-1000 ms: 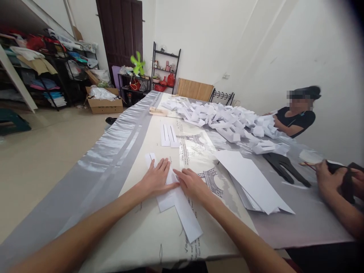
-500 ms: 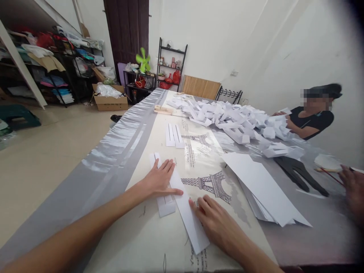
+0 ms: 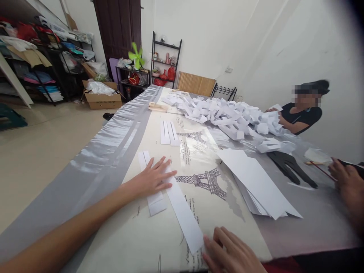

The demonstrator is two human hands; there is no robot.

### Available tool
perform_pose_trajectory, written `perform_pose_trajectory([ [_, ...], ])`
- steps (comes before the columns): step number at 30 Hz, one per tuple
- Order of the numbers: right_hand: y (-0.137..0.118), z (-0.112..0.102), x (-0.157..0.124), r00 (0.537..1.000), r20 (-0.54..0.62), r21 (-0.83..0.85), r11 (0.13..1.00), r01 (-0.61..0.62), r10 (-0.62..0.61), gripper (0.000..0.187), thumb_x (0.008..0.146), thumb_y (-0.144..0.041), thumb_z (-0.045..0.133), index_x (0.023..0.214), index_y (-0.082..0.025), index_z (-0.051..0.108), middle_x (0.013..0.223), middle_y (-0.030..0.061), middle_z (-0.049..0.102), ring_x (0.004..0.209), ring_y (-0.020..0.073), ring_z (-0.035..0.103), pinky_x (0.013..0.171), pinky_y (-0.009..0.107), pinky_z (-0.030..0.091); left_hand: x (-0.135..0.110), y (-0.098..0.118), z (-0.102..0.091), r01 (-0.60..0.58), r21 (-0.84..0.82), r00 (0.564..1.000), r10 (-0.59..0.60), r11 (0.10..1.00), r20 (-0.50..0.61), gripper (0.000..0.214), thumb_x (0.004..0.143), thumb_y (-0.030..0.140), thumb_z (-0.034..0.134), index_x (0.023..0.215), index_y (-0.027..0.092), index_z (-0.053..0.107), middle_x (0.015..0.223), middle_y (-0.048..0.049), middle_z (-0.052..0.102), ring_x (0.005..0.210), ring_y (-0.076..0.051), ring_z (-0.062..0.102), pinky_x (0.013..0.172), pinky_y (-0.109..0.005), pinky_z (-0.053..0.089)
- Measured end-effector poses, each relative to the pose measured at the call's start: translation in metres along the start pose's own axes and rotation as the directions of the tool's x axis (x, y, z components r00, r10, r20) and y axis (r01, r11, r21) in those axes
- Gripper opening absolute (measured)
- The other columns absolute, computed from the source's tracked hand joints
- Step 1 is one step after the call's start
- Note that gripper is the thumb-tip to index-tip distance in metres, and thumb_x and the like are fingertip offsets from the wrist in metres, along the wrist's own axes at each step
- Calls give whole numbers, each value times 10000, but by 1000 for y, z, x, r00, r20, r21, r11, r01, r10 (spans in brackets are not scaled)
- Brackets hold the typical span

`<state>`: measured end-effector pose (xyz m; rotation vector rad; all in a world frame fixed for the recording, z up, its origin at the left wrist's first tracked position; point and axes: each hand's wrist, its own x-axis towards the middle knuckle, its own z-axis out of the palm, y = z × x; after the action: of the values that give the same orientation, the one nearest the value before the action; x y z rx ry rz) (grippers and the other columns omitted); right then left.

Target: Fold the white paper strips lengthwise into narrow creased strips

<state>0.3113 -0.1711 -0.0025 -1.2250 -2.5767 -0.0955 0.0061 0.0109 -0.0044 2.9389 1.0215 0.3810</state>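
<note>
My left hand (image 3: 156, 177) lies flat with spread fingers across the upper part of a long folded white paper strip (image 3: 184, 216). Beneath the same hand, to the left, is another folded white paper piece (image 3: 158, 206), partly hidden by the palm. Beside the strip's lower right corner is my right hand (image 3: 231, 252), its fingers bent and its thumb and forefinger apart, with the fingertips close to the paper edge. A stack of white paper sheets (image 3: 257, 182) lies fanned out to the right. Farther up the table rest two folded paper pieces with slits (image 3: 170, 132).
A large heap of folded white papers (image 3: 227, 115) covers the far right of the table. Near it lie dark scissor-shaped fabric (image 3: 287, 167) and a wooden piece (image 3: 159, 108). A co-worker (image 3: 301, 113) sits across; another person's hand (image 3: 345, 180) holds a thin stick at right.
My right hand has slid down along the strip's right edge toward its near end. My left hand's fingers have spread wider on the paper. The view has shifted slightly right.
</note>
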Motion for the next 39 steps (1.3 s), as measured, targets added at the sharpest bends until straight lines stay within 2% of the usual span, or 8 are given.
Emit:
perform_pose_trajectory([
  [6,1,7,58,950,44,287,907,-308,308,378,881,-216,676,1227,-224,524,1115,89,582,981,232,649,797,358,595,0,0,-5,-201,-20,978,200,979,-64,249,1096,264,400,1248,249,596,1361,-53,628,1406,-189,481,1262,-507,198],
  [11,-9,15,111,887,198,335,821,-462,418,204,834,-164,673,951,-221,517,1003,52,578,880,233,613,732,379,548,-1,-2,-5,-247,-49,967,243,968,-83,424,1076,132,389,1483,248,419,1454,-80,577,1398,-182,493,1261,-496,233],
  [20,29,-6,133,883,286,527,709,-469,373,173,847,-124,565,968,-246,544,855,-11,652,744,177,608,660,319,502,1,2,-17,-260,174,907,302,950,-293,295,992,-10,422,1082,166,640,985,-62,675,1029,-194,637,1153,-494,387],
  [24,75,-33,146,958,71,518,811,-273,278,115,929,-312,631,1018,-287,701,1082,42,680,967,230,655,837,418,554,3,-9,-27,-125,50,821,132,991,-556,226,1020,111,506,900,206,671,851,-20,673,856,-167,620,893,-381,490],
  [27,90,-40,159,836,-344,583,795,-166,427,441,884,-363,725,1310,-331,615,1396,76,563,1302,299,530,1043,518,494,4,-9,-40,14,-281,696,-211,959,-686,144,973,257,661,847,224,724,746,9,662,721,-145,600,744,-321,467],
  [29,81,-35,167,789,-348,749,656,-91,506,526,900,-364,716,1395,-330,543,1426,88,554,1324,299,529,1044,526,508,6,2,-48,86,-564,640,-479,821,-600,135,922,299,728,811,224,746,744,11,683,685,-140,607,660,-286,459],
  [34,35,-7,175,820,-146,962,272,-12,554,343,927,-384,688,1248,-280,627,1026,33,674,873,204,677,735,370,597,8,47,-48,144,-771,695,-618,620,-367,151,870,347,779,791,222,752,750,22,740,704,-153,653,673,-278,480],
  [39,44,4,161,800,73,941,225,-253,595,534,898,-412,707,1387,-251,565,931,18,684,773,177,648,614,289,522,3,46,-35,51,-557,844,-334,829,-419,248,1014,299,590,815,204,702,741,28,724,672,-133,635,746,-313,460],
])
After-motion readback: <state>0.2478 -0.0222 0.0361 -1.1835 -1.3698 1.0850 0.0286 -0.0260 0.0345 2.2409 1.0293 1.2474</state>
